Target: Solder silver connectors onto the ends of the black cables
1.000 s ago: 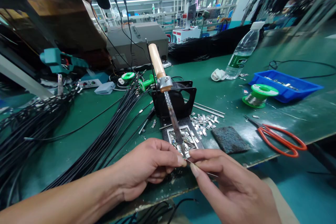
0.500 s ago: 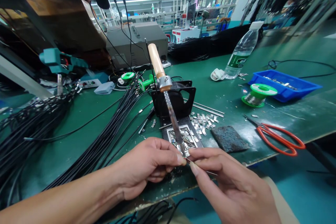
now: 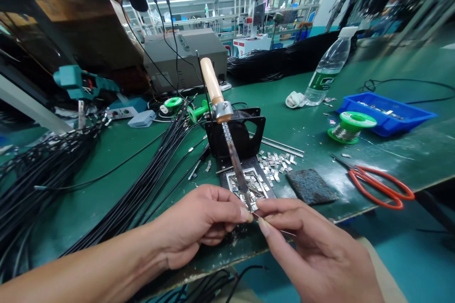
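A soldering iron (image 3: 232, 151) with a wooden handle slants down from its clamp, its tip between my hands. My left hand (image 3: 209, 218) is closed in a pinch just left of the tip, on something too small to make out. Right of the tip, my right hand (image 3: 302, 236) pinches a thin wire (image 3: 287, 233) between thumb and forefinger. Behind the tip, small metal pieces (image 3: 254, 187) lie in a framed tray, and more (image 3: 277, 165) are scattered beside it. A black fan-like frame (image 3: 236, 135) stands behind the iron.
Black cables (image 3: 142, 175) run along the left. To the right are a dark sponge (image 3: 311, 186), red-handled scissors (image 3: 380, 184), a green wire spool (image 3: 350, 128), a blue tray (image 3: 408, 120) and a plastic bottle (image 3: 329, 71). The table's front edge lies below my hands.
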Available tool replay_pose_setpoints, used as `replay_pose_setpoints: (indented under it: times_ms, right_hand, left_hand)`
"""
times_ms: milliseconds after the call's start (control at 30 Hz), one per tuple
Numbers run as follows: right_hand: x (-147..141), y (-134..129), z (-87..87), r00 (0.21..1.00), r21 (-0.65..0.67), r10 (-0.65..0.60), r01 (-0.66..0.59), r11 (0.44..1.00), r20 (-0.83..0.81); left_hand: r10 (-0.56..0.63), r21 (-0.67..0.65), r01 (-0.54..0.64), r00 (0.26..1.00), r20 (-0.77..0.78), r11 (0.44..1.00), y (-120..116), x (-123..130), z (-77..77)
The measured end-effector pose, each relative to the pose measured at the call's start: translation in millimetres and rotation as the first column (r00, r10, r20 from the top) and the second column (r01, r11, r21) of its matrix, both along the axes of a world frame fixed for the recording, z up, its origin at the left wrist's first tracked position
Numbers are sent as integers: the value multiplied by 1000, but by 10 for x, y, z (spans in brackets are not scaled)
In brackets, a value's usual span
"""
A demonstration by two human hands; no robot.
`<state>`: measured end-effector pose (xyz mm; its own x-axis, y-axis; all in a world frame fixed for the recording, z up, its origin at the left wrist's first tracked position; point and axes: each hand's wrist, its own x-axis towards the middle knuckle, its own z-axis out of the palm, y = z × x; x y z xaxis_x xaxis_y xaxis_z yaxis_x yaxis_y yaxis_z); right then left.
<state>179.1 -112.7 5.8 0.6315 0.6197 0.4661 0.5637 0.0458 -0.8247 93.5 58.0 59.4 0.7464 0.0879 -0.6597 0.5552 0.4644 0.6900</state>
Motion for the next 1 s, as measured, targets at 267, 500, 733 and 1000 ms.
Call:
replay_pose_setpoints:
  times_ms: [267, 500, 733, 1000]
  right_hand:
    - [-9, 19, 3, 1000, 48, 3, -4, 999, 9]
    - [-9, -9, -24, 1000, 22, 2, -2, 1000, -2]
    - [-3, 16, -4, 1000, 1, -14, 14, 1000, 1]
    - [-3, 7, 15, 1000, 1, -1, 1, 1000, 3]
  left_hand:
    - [-2, -2, 2, 1000, -13, 1000, 5, -4, -10]
    - [8, -8, -8, 1000, -12, 1000, -18, -7, -45]
    - [-4, 21, 4, 1000, -10, 1000, -1, -10, -37]
    - [-5, 30, 5, 1000, -8, 1000, -10, -5, -16]
